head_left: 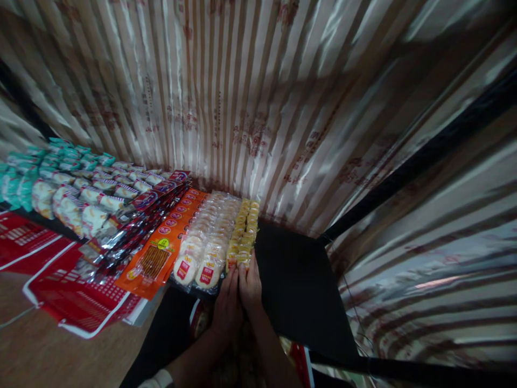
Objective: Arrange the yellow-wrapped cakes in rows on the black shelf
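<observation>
Two rows of small yellow snack packets (247,226) stand on a black shelf. Both of my hands meet at their near end. My left hand (227,304) has its fingers closed against the front packet of the left row. With the thumb in front and the fingers along the outer side, my right hand (251,285) grips the near packet of the right row. My fingers partly hide these front packets. Just left of the yellow rows lie two rows of round white crackers in clear wrappers (208,258), touching or nearly touching them.
Farther left are orange snack bags (155,256), dark red-and-silver bags (133,226), white packets (95,215) and teal packets (24,183). Red baskets (86,288) sit below. A black shelf surface (297,280) extends right, beside a dark slanted pole (404,178). Striped sheeting (242,108) hangs behind.
</observation>
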Tool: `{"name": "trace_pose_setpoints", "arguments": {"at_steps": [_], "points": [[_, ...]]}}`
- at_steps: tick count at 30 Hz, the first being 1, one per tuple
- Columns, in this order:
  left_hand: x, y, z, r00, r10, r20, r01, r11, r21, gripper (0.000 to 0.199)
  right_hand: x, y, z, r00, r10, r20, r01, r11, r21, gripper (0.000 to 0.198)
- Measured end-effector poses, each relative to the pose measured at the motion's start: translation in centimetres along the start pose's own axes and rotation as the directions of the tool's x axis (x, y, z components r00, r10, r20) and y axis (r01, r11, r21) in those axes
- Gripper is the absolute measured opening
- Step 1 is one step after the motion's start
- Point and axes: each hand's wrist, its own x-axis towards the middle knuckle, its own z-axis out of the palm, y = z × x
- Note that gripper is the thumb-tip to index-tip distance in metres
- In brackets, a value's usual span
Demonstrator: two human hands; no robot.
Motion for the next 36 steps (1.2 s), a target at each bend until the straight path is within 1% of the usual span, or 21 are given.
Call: {"name": "trace_pose_setpoints", "arguments": {"at_steps": [4, 8, 12, 16, 19, 21, 23, 25, 28, 30, 33, 34, 36], "points": [[-0.1, -0.1, 0.1, 1.000, -0.025, 0.009, 0.026, 0.999, -0.037, 0.051, 0.1, -0.1, 0.2, 1.000, -0.011, 0.016, 0.011, 1.000, -0.021, 0.064], [-0.1, 0.0, 0.0, 0.998, -0.068, 0.007, 0.069, 0.994, -0.080, 0.048, 0.2, 0.0, -0.1, 1.000, -0.022, 0.017, 0.022, 1.000, -0.011, 0.071], [0.5, 0.3, -0.3, 0.991, -0.122, 0.060, 0.128, 0.986, -0.106, 0.046, 0.1, -0.3, -0.9, 0.999, -0.035, 0.036, 0.033, 0.999, 0.034, 0.073], [0.4, 0.6, -1.2, 0.992, -0.097, 0.081, 0.107, 0.987, -0.123, 0.045, -0.5, -0.7, -1.7, 0.999, 0.000, 0.033, -0.003, 0.997, 0.077, 0.073], [-0.7, 1.0, -2.0, 0.988, -0.091, 0.122, 0.105, 0.988, -0.113, 0.047, -1.5, -0.7, -2.1, 0.999, 0.035, -0.027, -0.032, 0.995, 0.095, 0.067], [-1.4, 1.4, -2.4, 0.983, -0.089, 0.162, 0.107, 0.989, -0.100, 0.049, -2.1, -0.5, -2.3, 0.995, 0.057, -0.083, -0.046, 0.990, 0.136, 0.061], [-1.6, 1.9, -2.7, 0.978, -0.062, 0.200, 0.083, 0.992, -0.098, 0.052, -2.5, -0.3, -2.3, 0.989, 0.078, -0.122, -0.054, 0.980, 0.194, 0.057], [-1.1, 2.3, -2.7, 0.975, -0.037, 0.221, 0.060, 0.994, -0.097, 0.056, -2.5, -0.3, -2.4, 0.988, 0.091, -0.124, -0.060, 0.971, 0.231, 0.051], [0.5, 2.5, -2.9, 0.969, -0.022, 0.245, 0.042, 0.996, -0.077, 0.059, -2.1, -0.8, -2.5, 0.991, 0.099, -0.091, -0.078, 0.974, 0.212, 0.044], [1.3, 2.5, -3.2, 0.967, -0.022, 0.252, 0.040, 0.997, -0.064, 0.058, -2.1, -1.3, -2.8, 0.986, 0.103, -0.131, -0.080, 0.981, 0.176, 0.045], [0.9, 2.4, -4.3, 0.973, -0.045, 0.225, 0.064, 0.995, -0.078, 0.050, -3.7, -2.0, -3.8, 0.967, 0.129, -0.220, -0.082, 0.974, 0.210, 0.048], [0.2, 2.3, -4.6, 0.973, -0.042, 0.229, 0.066, 0.993, -0.098, 0.046, -4.8, -2.0, -4.3, 0.968, 0.140, -0.210, -0.088, 0.967, 0.239, 0.046], [-1.8, 2.3, -5.2, 0.957, -0.022, 0.289, 0.065, 0.988, -0.140, 0.037, -7.5, -1.8, -5.3, 0.980, 0.156, -0.128, -0.117, 0.956, 0.268, 0.040]]}}
